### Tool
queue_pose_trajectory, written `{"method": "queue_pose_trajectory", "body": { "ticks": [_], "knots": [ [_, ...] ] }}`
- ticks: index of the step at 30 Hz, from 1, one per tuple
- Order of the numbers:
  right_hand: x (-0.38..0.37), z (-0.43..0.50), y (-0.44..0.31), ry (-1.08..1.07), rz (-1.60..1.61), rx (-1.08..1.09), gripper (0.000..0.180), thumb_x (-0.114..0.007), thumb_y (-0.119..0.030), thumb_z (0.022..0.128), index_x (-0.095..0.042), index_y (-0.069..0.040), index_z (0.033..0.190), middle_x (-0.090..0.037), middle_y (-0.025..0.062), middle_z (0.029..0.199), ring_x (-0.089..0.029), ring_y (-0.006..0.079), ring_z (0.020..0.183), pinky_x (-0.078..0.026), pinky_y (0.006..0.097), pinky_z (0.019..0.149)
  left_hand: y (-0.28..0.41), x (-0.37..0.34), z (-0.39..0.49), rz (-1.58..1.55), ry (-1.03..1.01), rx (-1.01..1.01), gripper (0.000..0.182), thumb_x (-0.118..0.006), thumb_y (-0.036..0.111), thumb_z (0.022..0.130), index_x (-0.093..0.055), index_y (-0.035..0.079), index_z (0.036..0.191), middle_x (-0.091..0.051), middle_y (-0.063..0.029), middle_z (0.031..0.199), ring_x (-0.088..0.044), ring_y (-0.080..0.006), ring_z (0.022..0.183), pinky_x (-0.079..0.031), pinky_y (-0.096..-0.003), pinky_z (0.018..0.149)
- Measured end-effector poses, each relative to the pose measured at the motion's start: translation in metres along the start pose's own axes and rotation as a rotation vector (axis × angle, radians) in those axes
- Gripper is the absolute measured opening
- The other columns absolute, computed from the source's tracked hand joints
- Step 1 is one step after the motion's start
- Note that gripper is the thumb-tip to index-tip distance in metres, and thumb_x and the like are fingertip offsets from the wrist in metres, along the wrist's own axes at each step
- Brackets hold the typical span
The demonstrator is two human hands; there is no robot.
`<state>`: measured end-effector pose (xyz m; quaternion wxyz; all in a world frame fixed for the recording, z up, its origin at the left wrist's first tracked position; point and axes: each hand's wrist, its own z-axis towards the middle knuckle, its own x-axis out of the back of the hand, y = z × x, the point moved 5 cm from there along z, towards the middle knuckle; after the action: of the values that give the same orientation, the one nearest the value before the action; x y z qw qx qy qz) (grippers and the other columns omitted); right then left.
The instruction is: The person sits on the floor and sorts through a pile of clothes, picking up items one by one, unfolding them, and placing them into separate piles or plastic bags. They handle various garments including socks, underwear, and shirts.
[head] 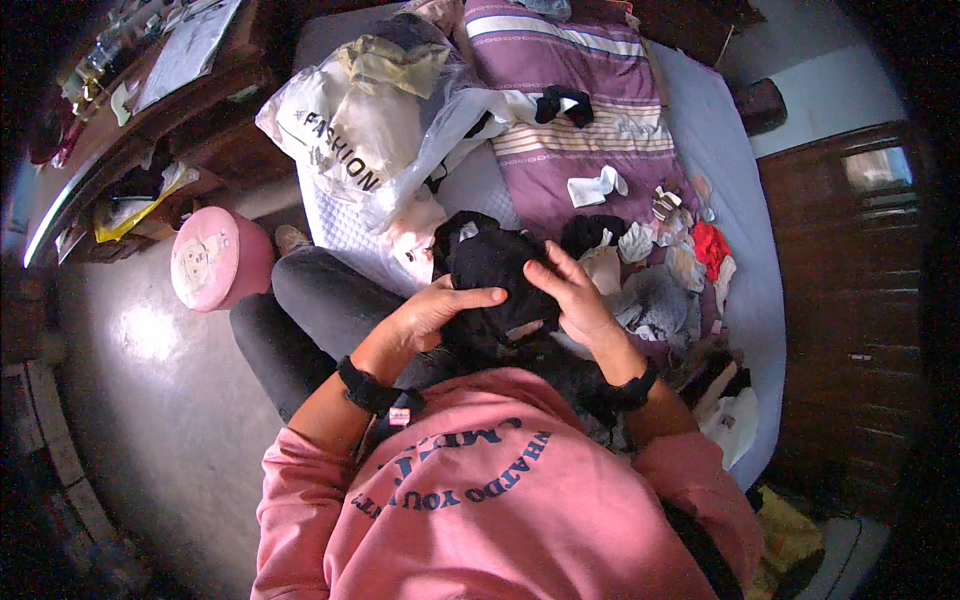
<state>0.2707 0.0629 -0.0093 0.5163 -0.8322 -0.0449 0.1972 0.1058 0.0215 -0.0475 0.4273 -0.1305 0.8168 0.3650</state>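
Observation:
A bunched black cloth item (499,262) is held over my lap between both hands; its exact kind cannot be told. My left hand (435,307) grips its left side, thumb lying across the top. On the other side, my right hand (574,292) grips it with the thumb and fingers near its upper right edge. Part of the fabric hides the fingers beneath. To the right lies a pile of small garments, with a red cloth (710,251) and a grey cloth (660,300). A white sock (598,187) rests on the purple striped bedding (600,161).
Clear plastic and a white bag (337,142) bearing writing stand on the bed at upper left. A round pink stool (225,259) is on the floor at left, below a wooden desk (247,52). White garments (731,427) lie near the bed's right edge.

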Motion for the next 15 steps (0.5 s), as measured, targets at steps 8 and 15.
{"method": "queue_pose_trajectory", "body": {
  "ticks": [8, 15],
  "knots": [
    [-0.002, -0.006, 0.003, -0.072, 0.148, -0.333, 0.027, -0.061, -0.035, 0.095, -0.065, -0.013, 0.110, -0.066, -0.0003, 0.092, -0.062, 0.0072, 0.070, -0.034, 0.0201, 0.035, -0.002, 0.010, 0.003, 0.065, 0.092, -0.074, 0.050, -0.077, 0.017, 0.082, -0.057, 0.005, 0.127, -0.065, -0.0088, 0.120, -0.063, -0.0246, 0.107, -0.049, -0.0389, 0.098],
    [-0.017, -0.014, 0.006, -0.357, 0.162, -0.370, 0.036, -0.070, -0.015, 0.085, -0.062, -0.003, 0.118, -0.068, 0.0059, 0.108, -0.066, 0.0172, 0.093, -0.052, 0.0315, 0.085, -0.005, 0.012, -0.010, 0.096, -0.050, -0.187, 0.052, -0.074, 0.014, 0.084, -0.053, 0.004, 0.131, -0.064, -0.0077, 0.121, -0.062, -0.0242, 0.109, -0.046, -0.0379, 0.101]
  ]
}}
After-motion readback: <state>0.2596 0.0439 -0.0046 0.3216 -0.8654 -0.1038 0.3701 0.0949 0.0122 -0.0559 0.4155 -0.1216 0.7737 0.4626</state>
